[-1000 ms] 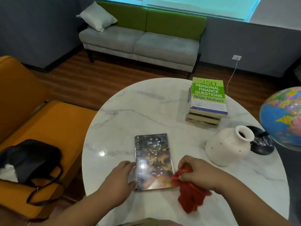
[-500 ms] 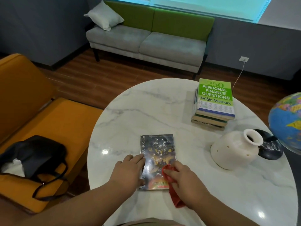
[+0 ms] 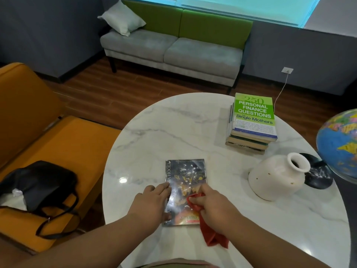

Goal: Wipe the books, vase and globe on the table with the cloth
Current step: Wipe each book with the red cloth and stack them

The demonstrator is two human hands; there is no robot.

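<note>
A dark glossy paperback (image 3: 185, 176) lies flat near the front of the round marble table (image 3: 173, 128). My left hand (image 3: 152, 204) rests flat on the book's left edge, fingers straight. My right hand (image 3: 212, 206) grips a red cloth (image 3: 210, 235) and holds it on the book's lower right part; the cloth's tail trails onto the table. A stack of books (image 3: 253, 122) with a green cover on top stands at the back right. A white vase (image 3: 278, 176) stands to the right, and a globe (image 3: 340, 144) is cut off by the right edge.
An orange armchair (image 3: 48, 136) with a black bag (image 3: 38, 182) on its seat stands left of the table. The globe's black base (image 3: 318, 175) sits behind the vase. A grey and green sofa (image 3: 173, 45) stands across the wooden floor.
My right hand has slid the red cloth from beside the book's lower right corner up onto its cover. My left hand has moved further onto the book's left edge.
</note>
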